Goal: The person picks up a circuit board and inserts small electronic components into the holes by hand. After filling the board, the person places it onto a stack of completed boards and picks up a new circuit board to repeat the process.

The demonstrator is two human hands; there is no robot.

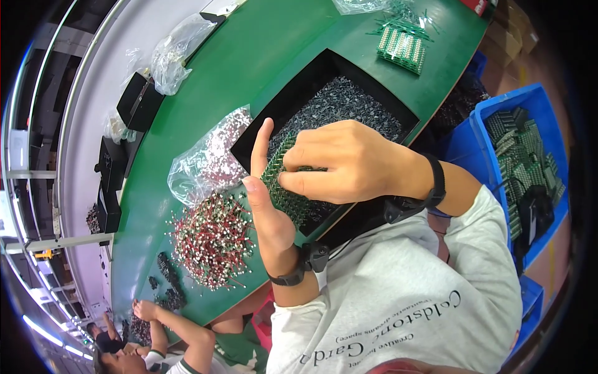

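Observation:
My left hand [272, 219] holds a green circuit board panel [286, 196] from its left side, the thumb and a raised finger along the edge. Rows of small pins or leads stick out of the panel. Over its upper part my right hand [346, 163] is closed, fingertips pressed together against the panel; whatever they pinch is hidden. Under both hands lies a black tray [324, 62] with a heap of small dark parts [339, 103].
Left of the tray are a clear bag of small pale parts [218, 149] and a pile of red-and-white wire leads [212, 243]. Green boards [402, 50] lie at the far right. A blue crate [507, 103] of boards stands right. Another person's hand [146, 310] works lower left.

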